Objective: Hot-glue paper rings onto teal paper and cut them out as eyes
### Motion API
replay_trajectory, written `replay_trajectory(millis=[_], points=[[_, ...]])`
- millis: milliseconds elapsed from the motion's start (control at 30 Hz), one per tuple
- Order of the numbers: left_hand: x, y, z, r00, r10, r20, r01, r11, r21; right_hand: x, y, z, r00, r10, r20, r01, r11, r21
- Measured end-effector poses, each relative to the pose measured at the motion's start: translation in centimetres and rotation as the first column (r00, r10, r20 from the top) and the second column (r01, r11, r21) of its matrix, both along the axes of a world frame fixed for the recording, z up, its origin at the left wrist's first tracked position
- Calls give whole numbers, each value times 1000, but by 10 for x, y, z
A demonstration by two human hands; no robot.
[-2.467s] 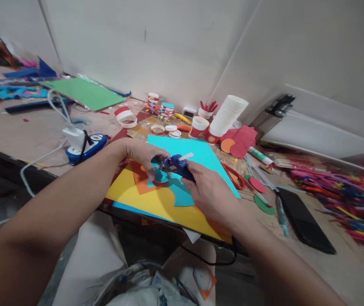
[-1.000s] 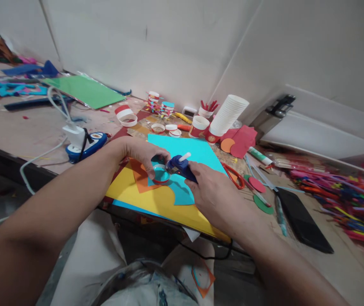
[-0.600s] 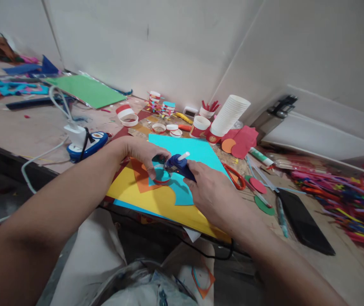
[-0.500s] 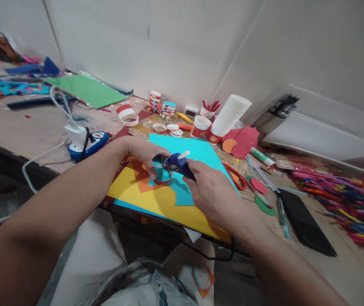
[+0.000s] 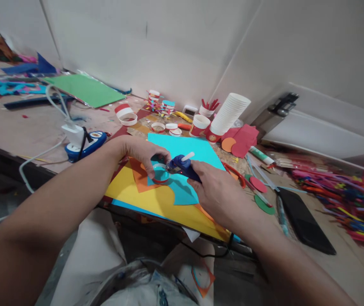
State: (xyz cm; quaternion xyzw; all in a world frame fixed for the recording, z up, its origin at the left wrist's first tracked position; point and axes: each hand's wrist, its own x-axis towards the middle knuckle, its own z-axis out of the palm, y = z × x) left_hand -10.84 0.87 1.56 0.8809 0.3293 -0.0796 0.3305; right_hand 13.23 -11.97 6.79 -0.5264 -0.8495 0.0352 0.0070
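My right hand [image 5: 212, 185] is wrapped round a blue glue gun [image 5: 183, 165] with a white glue stick poking out of its back. The gun's nozzle points left, to the rim of a small paper ring [image 5: 160, 181], red outside and blue within. My left hand [image 5: 145, 155] grips that ring from the far left side, thumb in front and fingers behind. The ring rests on sheets of card: turquoise [image 5: 182, 146], orange [image 5: 139, 180] and yellow [image 5: 156, 206]. My fingers partly cover the ring's left and far sides.
Paper cups in a tall stack [image 5: 231, 112] stand behind the sheets. Red-handled scissors [image 5: 236, 174], a black phone [image 5: 305, 221] and pipe cleaners [image 5: 338, 195] lie to the right. At left are a blue power strip [image 5: 84, 146] with a white cable and a green sheet [image 5: 89, 89].
My right hand and the glue gun have shifted slightly right. The nozzle stays at the ring's rim, and my left hand keeps its hold. The whole view has moved a little.
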Motion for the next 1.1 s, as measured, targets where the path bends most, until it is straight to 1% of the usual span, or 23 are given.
replay_trajectory(millis=[167, 600, 700, 900, 967, 1100], points=[[-1, 1, -1, 1000, -10, 26, 10, 1000, -7, -1, -4, 5, 999, -19, 35, 20, 1000, -16], [0, 0, 0, 1000, 17, 3, -17, 1000, -3, -2, -4, 6, 1000, -22, 13, 22, 1000, -14], [0, -1, 1, 1000, 24, -5, -24, 1000, 4, -4, -2, 3, 999, -24, -22, 23, 1000, -19], [0, -1, 1, 999, 37, -15, -36, 999, 30, -5, 4, -8, 997, 24, -77, -24, 1000, 12], [1, -2, 1, 999, 38, -12, -37, 999, 38, -6, 5, -9, 996, 23, -84, -22, 1000, 18], [1, -3, 3, 999, 41, 19, -41, 999, 6, -10, 6, -9, 996, 30, -85, -30, 1000, -2]])
